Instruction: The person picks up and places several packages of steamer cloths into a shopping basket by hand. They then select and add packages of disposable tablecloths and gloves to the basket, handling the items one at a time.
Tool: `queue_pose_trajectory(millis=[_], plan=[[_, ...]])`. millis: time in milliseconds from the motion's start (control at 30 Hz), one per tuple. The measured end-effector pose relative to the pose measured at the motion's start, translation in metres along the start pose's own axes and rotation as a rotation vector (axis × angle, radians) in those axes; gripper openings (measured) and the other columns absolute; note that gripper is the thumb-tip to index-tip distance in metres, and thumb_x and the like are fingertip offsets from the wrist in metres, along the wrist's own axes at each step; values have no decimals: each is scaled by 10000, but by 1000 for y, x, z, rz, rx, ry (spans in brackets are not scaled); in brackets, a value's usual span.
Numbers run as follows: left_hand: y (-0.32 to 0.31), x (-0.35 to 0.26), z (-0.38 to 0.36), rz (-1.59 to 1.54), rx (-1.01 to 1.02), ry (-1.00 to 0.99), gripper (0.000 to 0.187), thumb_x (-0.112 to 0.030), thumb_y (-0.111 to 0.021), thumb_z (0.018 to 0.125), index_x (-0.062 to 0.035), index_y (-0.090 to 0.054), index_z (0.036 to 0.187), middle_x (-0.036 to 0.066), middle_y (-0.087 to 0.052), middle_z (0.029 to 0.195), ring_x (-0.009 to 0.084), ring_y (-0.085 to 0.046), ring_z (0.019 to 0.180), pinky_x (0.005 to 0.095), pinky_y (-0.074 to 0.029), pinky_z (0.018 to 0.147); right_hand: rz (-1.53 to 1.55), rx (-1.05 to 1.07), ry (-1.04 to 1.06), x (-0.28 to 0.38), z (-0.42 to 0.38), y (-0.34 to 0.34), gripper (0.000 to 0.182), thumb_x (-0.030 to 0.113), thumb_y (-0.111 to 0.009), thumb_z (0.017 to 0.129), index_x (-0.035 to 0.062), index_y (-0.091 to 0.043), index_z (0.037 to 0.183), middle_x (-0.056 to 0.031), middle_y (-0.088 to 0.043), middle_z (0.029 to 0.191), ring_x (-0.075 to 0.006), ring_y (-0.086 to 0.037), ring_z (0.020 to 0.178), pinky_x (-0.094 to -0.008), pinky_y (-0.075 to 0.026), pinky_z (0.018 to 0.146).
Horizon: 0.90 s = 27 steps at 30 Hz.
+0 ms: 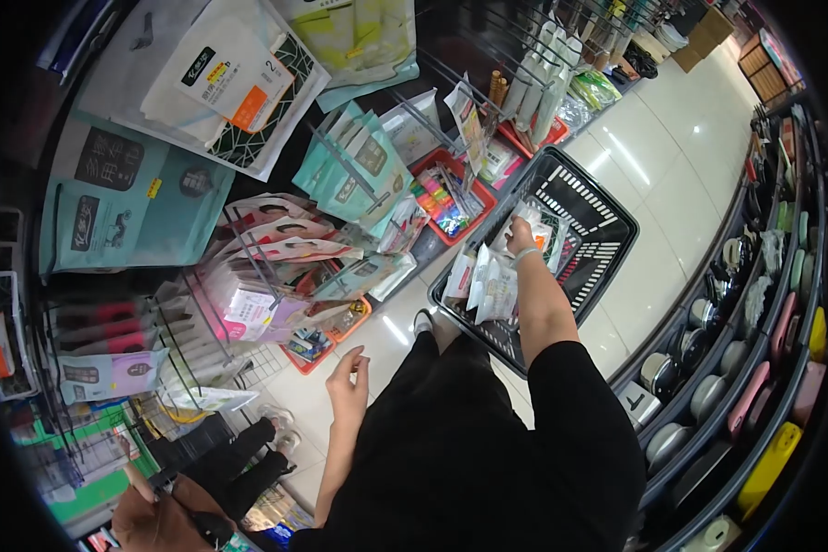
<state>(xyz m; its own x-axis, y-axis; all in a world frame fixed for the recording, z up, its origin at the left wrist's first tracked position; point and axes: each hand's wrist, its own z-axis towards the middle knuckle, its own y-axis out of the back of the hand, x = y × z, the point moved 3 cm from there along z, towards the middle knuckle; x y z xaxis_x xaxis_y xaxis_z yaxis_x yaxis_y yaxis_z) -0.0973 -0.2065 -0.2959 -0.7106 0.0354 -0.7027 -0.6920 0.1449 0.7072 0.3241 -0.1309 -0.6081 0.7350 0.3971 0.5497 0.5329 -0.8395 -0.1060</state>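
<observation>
My right hand [522, 237] reaches down into a black plastic shopping basket [607, 204], its fingers closed on the top of a packet with a white and orange label and dark green pattern [545, 236]. Several clear-and-white packets [495, 287] stand upright in the basket's near end, beside my right wrist. My left hand [348, 385] hangs at my left side near the display, its fingers loosely curled with nothing visible in them.
Hooks with hanging packets, among them a teal bag [129, 198], line the left. Red baskets [474, 198] of small goods stand below. Shelves of pans and lids [658, 373] run along the right. At lower left is another person [170, 511]. The tiled floor [653, 152] lies between.
</observation>
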Motion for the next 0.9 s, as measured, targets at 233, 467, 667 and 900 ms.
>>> queue_pose_trajectory(millis=[233, 467, 667, 900], plan=[[-39, -26, 22, -83, 194, -262, 203, -35, -614, 831, -13, -627, 1032, 157, -653, 850, 260, -650, 763, 330, -507, 692, 563, 181, 248, 59, -94, 58, 600, 360, -509, 918, -75, -376, 1309, -145, -470, 1283, -256, -463, 1136, -341, -354, 1009], [-105, -148, 49, -25, 185, -658, 681, -195, -790, 668, 6, -497, 1249, 182, -587, 1151, 316, -552, 1082, 367, -373, 952, 736, 739, 371, 113, -333, 48, 613, 341, -451, 943, -159, -334, 1277, -207, -422, 1306, -267, -415, 1195, -380, -314, 1056], [-88, -195, 73, -437, -108, -790, 335, -134, -701, 774, -2, -633, 1074, 144, -652, 1051, 252, -611, 1019, 340, -415, 895, 694, 987, 388, 119, -432, -6, 600, 355, -403, 949, -118, -347, 1314, -188, -393, 1380, -287, -341, 1291, -422, -264, 1086], [28, -235, 121, -669, -325, -556, 192, -139, -642, 852, 52, -653, 874, 63, -663, 716, 53, -545, 677, 247, -459, 626, 413, 961, 738, 120, -470, -13, 768, 275, -541, 876, 76, -98, 1471, -140, -78, 1525, -307, -178, 1381, -453, -179, 1107]])
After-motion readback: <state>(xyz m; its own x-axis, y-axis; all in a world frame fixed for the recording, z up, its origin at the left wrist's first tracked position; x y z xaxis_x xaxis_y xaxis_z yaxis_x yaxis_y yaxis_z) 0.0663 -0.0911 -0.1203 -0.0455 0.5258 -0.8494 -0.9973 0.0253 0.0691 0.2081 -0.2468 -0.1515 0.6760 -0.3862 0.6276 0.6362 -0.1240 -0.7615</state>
